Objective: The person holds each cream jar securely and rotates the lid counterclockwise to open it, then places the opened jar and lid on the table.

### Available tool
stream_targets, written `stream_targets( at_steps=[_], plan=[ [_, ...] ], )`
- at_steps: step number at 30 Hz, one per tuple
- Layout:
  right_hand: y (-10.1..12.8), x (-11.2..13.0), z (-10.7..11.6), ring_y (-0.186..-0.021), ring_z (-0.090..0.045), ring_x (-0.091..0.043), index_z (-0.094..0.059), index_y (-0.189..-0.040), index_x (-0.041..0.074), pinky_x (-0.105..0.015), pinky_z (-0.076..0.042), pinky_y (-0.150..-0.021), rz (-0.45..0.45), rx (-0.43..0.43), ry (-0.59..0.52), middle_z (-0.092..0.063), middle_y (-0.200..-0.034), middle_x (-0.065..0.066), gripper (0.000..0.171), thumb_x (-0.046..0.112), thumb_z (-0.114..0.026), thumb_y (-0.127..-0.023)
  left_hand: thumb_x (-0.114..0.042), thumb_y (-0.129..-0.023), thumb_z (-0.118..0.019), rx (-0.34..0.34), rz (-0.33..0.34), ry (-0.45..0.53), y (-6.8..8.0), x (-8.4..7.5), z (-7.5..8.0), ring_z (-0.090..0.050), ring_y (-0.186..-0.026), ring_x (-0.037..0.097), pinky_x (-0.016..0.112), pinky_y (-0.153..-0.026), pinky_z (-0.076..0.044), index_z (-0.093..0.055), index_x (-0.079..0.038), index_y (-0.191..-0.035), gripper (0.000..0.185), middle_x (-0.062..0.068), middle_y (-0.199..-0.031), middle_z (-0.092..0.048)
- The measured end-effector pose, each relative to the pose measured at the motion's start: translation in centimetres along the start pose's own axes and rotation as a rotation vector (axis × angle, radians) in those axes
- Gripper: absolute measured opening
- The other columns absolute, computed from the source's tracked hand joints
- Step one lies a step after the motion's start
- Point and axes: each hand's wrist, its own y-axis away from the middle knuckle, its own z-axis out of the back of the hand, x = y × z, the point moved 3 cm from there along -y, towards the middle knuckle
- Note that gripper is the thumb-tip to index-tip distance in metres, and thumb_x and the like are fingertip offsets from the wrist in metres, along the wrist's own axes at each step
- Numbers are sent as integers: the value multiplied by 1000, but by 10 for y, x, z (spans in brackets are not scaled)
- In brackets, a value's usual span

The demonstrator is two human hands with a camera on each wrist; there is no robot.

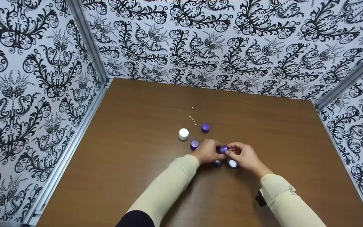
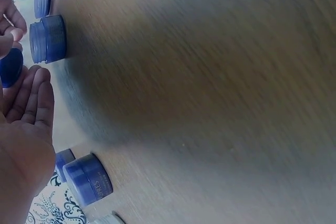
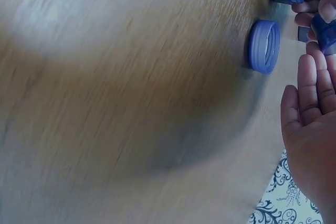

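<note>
A small purple jar [image 1: 223,149] is held up between my two hands, over the table. My left hand [image 1: 207,151] grips it from the left, while the thumb and fingers of my right hand [image 1: 244,156] pinch it from the right. Just below sits an uncapped purple jar [image 2: 48,39], its threaded neck bare in the left wrist view. Beside that jar a purple lid [image 1: 233,163] lies with its white inside facing up; its ribbed rim shows in the right wrist view. Fingers partly cover the held jar in every view.
Left of my left hand stands a capped purple jar [image 1: 194,144], with another purple jar [image 1: 205,127] farther back. A white lidded container [image 1: 183,134] is near them. Small pale crumbs [image 1: 192,119] lie behind. Patterned walls [image 1: 200,47] border the brown table [image 1: 137,126].
</note>
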Motion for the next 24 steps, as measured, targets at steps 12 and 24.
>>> stream_targets(
  at_steps=[12, 24],
  plan=[
    [0, 1, 1, -80, -66, -19, -71, -104, 1, -24, -50, -71, 33, 5, 10, -71, -89, -4, 19, 8, -75, -87, -23, -79, -82, 6, -34, 29, 0, 0, 1, -61, -80, 7, 18, -74, -46, -75, -6, -107, 33, -4, -91, -71],
    [0, 1, -1, -82, -65, -18, -70, -103, 1, -25, -50, -74, 48, 14, -11, -70, -89, -4, 18, 8, -75, -88, -22, -80, -81, 32, -94, 13, -2, 0, 0, -52, -70, 3, 17, -66, -42, -77, -7, -101, 26, -9, -81, -68]
  ],
)
